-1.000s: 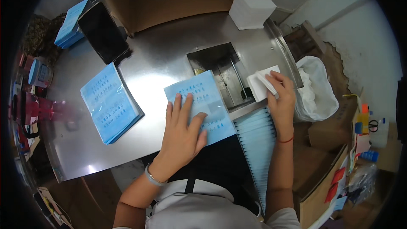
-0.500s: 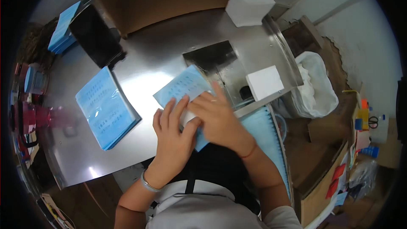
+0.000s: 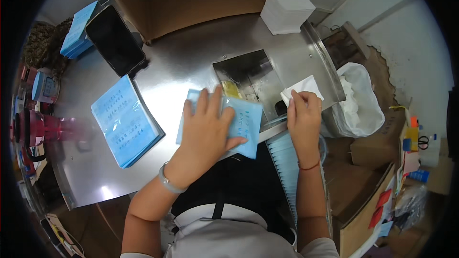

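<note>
Gleaming steel table, left hand spread on blue packet, right hand seemingly pinching white sheet.

Packet stack left of recess; phone behind.

Light-blue flat packet: lies at worktop's near edge, partly covered. White folded sheet: beside steel recess.

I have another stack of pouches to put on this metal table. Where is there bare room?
Bare steel lies between the blue pouch stack and the left hand, and between the phone and the metal chute. It is crowded around the chute and the right hand.
</note>
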`<control>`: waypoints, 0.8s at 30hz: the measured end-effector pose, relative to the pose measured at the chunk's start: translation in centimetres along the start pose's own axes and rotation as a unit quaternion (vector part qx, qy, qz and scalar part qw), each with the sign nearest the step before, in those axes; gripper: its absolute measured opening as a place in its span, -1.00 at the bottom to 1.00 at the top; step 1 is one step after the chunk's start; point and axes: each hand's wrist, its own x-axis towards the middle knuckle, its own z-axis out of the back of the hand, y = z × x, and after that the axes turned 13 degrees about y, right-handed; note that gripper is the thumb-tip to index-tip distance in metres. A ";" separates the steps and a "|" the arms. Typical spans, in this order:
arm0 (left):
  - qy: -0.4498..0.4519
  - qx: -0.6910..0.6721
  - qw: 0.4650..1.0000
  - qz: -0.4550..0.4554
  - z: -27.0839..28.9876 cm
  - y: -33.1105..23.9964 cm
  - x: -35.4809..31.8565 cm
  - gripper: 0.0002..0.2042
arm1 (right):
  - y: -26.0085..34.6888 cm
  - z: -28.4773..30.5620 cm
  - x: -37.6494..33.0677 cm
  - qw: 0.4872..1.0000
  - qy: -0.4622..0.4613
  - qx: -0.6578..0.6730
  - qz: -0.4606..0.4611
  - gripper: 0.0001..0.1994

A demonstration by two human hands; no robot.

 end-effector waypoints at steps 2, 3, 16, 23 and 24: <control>0.009 -0.020 0.999 0.031 0.6 0.2 -1.2 -0.46 | -1.4 1.0 0.3 0.999 0.026 0.038 0.018 -0.65; 0.016 -0.038 0.997 0.060 1.2 0.0 -2.0 -0.45 | -2.2 2.0 0.4 0.995 0.047 0.075 0.034 -0.62; -0.023 -0.292 0.956 0.026 -0.2 -0.8 -2.9 -0.44 | 8.2 -1.2 0.2 0.979 0.092 0.001 0.181 -0.78; -0.023 -0.405 0.903 -0.140 -0.9 -3.6 -2.8 -0.45 | 4.9 -2.8 4.0 0.990 0.125 0.040 0.051 -0.83; -0.058 -0.278 0.958 -0.044 -1.1 -2.7 -3.0 -0.47 | 4.4 -1.4 3.2 0.992 0.073 0.085 0.050 -0.77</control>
